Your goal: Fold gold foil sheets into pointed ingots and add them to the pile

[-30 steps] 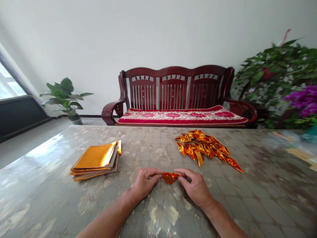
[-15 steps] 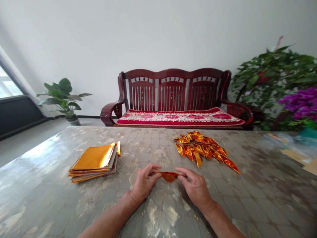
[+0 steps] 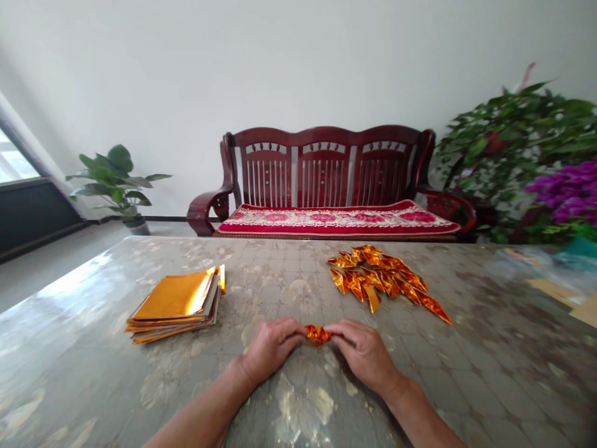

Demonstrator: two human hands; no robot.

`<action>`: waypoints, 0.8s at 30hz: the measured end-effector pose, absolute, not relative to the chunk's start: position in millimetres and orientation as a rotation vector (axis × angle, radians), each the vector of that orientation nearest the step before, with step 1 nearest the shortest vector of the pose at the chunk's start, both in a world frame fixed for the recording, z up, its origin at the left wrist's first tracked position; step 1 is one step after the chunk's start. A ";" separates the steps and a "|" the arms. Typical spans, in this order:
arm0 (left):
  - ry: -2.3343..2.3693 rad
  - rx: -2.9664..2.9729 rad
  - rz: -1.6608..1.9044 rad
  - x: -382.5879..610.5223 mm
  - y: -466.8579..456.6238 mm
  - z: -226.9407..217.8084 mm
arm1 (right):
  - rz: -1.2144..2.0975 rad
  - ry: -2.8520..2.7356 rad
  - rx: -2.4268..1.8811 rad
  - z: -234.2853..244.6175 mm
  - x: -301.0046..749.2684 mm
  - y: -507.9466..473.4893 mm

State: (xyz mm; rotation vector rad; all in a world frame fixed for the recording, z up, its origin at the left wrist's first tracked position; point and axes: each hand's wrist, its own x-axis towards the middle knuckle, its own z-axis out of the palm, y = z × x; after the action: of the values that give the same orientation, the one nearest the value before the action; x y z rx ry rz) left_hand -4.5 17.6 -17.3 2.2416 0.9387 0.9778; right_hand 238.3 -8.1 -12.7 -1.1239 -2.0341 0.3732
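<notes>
A small folded piece of gold foil paper (image 3: 318, 335) sits low over the table in front of me. My left hand (image 3: 270, 348) pinches its left end and my right hand (image 3: 362, 353) pinches its right end, fingertips almost meeting over it. Only a short stretch of the paper shows between my fingers. A stack of flat gold foil sheets (image 3: 176, 302) lies to the left of my hands. A pile of several folded gold pieces (image 3: 382, 282) lies beyond my right hand.
The table (image 3: 466, 361) has a glossy marbled top. Behind it stands a dark red wooden bench (image 3: 326, 180) with a red cushion. A potted plant (image 3: 116, 183) is on the floor at left, leafy plants with purple flowers (image 3: 550, 162) at right. Papers (image 3: 559, 289) lie at the table's far right.
My hands have drawn closer together, pushing the paper's two ends toward each other, so the visible strip between them is shorter and bunched.
</notes>
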 end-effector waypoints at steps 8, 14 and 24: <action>0.850 2.253 0.918 -1.1 19.0 -20.7 | 0.523 -2.139 -1.099 -13.8 238.1 -6.7; 0.798 2.247 0.891 1.3 17.3 -18.0 | 0.488 -2.181 -1.065 -15.0 234.9 -10.0; 0.830 2.176 0.946 5.3 15.2 -16.0 | 0.389 -2.175 -1.036 -11.3 234.5 -10.5</action>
State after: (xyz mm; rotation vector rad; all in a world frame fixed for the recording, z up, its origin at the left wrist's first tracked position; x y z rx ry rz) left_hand 5.3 15.2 -16.0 2.1761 0.8297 0.9462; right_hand 234.5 -10.5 -11.3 -1.0361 -2.1746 0.3886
